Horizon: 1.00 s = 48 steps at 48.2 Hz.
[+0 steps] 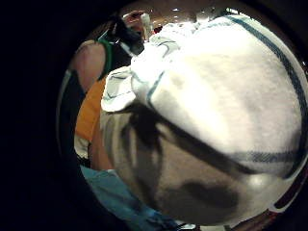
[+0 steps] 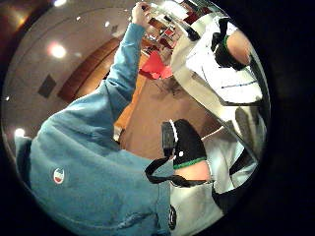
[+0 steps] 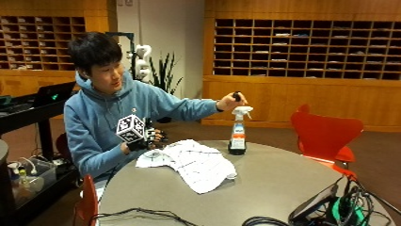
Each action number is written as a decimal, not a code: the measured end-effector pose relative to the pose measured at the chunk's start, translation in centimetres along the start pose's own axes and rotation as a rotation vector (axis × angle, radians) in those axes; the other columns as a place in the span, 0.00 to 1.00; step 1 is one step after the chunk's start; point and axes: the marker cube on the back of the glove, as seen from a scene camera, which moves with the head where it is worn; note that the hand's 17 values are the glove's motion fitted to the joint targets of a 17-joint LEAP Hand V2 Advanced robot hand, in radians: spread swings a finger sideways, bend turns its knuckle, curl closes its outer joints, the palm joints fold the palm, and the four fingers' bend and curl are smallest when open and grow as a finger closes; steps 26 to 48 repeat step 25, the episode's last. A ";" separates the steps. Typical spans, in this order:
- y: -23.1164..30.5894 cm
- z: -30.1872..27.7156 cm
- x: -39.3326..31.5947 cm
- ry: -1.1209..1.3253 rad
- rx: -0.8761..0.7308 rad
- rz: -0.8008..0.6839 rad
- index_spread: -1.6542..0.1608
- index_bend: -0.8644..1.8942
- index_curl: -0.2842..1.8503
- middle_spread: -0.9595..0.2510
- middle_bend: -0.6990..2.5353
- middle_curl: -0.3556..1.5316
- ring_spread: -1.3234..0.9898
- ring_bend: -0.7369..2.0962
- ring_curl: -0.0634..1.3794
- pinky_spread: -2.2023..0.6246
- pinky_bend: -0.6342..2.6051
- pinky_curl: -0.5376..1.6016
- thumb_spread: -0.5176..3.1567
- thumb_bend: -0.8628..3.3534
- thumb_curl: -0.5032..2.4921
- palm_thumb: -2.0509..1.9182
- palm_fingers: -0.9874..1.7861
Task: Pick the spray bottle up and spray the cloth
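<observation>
We see a soft white checked cloth (image 3: 194, 162) crumpled on the round grey bench (image 3: 263, 188); the gloved right hand (image 3: 147, 139) pinches its edge. The spray bottle (image 3: 237, 132) stands beyond, apart.

One spray bottle (image 3: 237, 134), one cloth (image 3: 191, 163), one table (image 3: 263, 183).

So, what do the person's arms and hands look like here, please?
Both arms are covered by the long sleeves of a blue hooded sweatshirt, with a small round logo on the chest. The right hand wears a black glove with a green band at the wrist and black straps. The left hand is bare.
</observation>
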 end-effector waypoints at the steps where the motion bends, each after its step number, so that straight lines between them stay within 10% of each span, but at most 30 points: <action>1: -0.1 0.0 0.0 0.001 0.001 0.000 0.77 0.38 0.32 0.69 0.30 0.41 0.56 0.33 0.26 0.86 0.24 0.36 0.43 0.20 0.30 0.69 0.68; 48: -0.6 0.1 -0.1 -0.012 -0.025 0.004 0.77 0.38 0.32 0.69 0.30 0.41 0.56 0.33 0.26 0.86 0.24 0.36 0.43 0.20 0.30 0.69 0.68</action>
